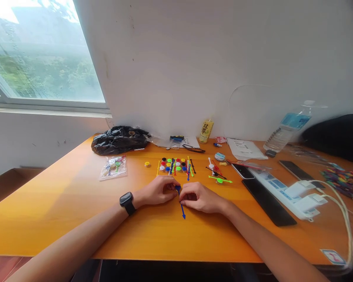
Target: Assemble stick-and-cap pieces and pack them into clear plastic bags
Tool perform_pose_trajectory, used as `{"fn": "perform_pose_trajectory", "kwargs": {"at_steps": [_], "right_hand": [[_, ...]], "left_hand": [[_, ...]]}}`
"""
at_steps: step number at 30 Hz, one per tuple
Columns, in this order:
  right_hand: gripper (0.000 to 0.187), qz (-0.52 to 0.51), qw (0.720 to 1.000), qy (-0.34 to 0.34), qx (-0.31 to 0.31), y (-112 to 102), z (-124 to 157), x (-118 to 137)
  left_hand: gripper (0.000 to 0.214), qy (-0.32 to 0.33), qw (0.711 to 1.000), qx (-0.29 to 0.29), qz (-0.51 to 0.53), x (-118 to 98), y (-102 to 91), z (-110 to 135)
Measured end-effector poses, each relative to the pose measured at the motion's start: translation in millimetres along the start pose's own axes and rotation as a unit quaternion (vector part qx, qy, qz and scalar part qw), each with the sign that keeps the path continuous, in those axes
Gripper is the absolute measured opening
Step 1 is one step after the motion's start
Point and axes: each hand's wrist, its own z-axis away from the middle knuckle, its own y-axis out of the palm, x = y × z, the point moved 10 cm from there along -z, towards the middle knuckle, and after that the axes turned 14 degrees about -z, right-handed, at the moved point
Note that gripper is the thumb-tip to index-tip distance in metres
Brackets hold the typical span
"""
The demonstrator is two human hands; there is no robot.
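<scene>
A blue plastic arrow (182, 211) hangs between my two hands, its pointed tip toward the table's front edge. My left hand (159, 190), with a black watch on the wrist, pinches the blue round piece (178, 188) at the arrow's upper end. The thumb and fingers of my right hand (201, 197) close on the arrow's shaft. Just beyond my hands lie rows of coloured round pieces (178, 164) with several loose arrows among them. To the right are a white arrow spinner (211, 164) and a green arrow spinner (220, 180).
A yellow round piece (147, 164) and a clear bag of parts (113, 167) lie left. Behind are a black plastic bag (120, 140) and a yellow bottle (206, 131). A black phone-like slab (267, 201), a power strip (282, 192) with cables and a water bottle (288, 127) occupy the right.
</scene>
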Motion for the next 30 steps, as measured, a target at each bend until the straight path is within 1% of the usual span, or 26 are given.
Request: {"fn": "perform_pose_trajectory", "kwargs": {"at_steps": [4,9,11,14,16,19,22,26,30], "right_hand": [[0.002,0.011,0.999,0.033,-0.021,-3.4,0.0,-7.6],[0.004,0.02,0.998,0.046,-0.035,-4.3,0.3,-9.6],[0.004,0.015,0.998,0.046,-0.036,-2.5,0.0,-8.0],[0.004,0.013,0.999,0.029,-0.039,2.3,-1.4,-4.1],[0.003,0.021,0.999,0.012,-0.047,5.4,-2.5,-2.0],[0.006,0.033,0.998,-0.017,-0.052,10.6,-4.1,-0.3],[0.012,0.046,0.997,-0.044,-0.043,15.2,-5.7,0.8],[0.017,0.066,0.996,-0.044,-0.044,13.3,-7.4,-0.8],[0.017,0.078,0.995,-0.034,-0.049,9.9,-8.0,-0.1]], "left_hand": [[0.027,0.002,1.0,0.002,0.007,0.1,0.6,0.3],[0.027,0.004,1.0,0.003,0.006,-0.4,0.5,0.2],[0.031,0.005,1.0,0.003,0.004,-0.6,0.0,-0.4],[0.043,0.01,1.0,0.003,-0.002,-1.9,-1.3,-1.6],[0.046,0.011,1.0,0.005,-0.003,-2.5,-2.1,-2.1],[0.044,0.007,1.0,0.002,0.002,-3.2,-5.1,-2.2],[0.04,0.012,1.0,0.0,0.005,-5.7,-7.3,-1.7],[0.04,0.021,1.0,0.01,0.01,-8.2,-5.5,-1.6],[0.04,0.025,0.999,0.016,0.011,-9.1,-4.6,-2.0]]}}
